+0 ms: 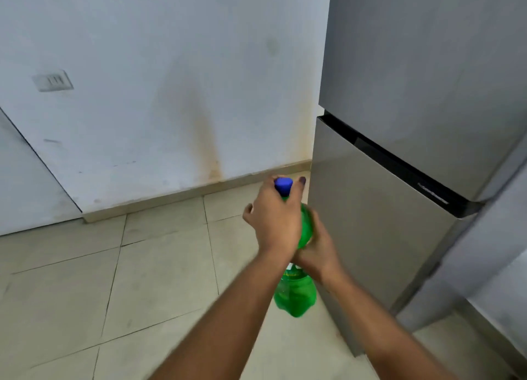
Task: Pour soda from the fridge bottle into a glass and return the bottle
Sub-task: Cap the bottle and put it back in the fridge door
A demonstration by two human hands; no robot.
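A green soda bottle [296, 295] with a blue cap [283, 185] is held upright in front of me, above the tiled floor. My left hand [275, 218] wraps the neck and shoulder of the bottle, fingers reaching up around the cap. My right hand [316, 251] grips the bottle's middle from the right, hiding most of the label. The grey fridge [399, 180] stands just to the right, both its doors closed. No glass is in view.
A white wall [159, 94] with a brownish stain and a socket plate [52, 81] runs behind the bottle. Beige floor tiles [142, 265] spread to the left. A white panel edge [28, 185] stands at far left.
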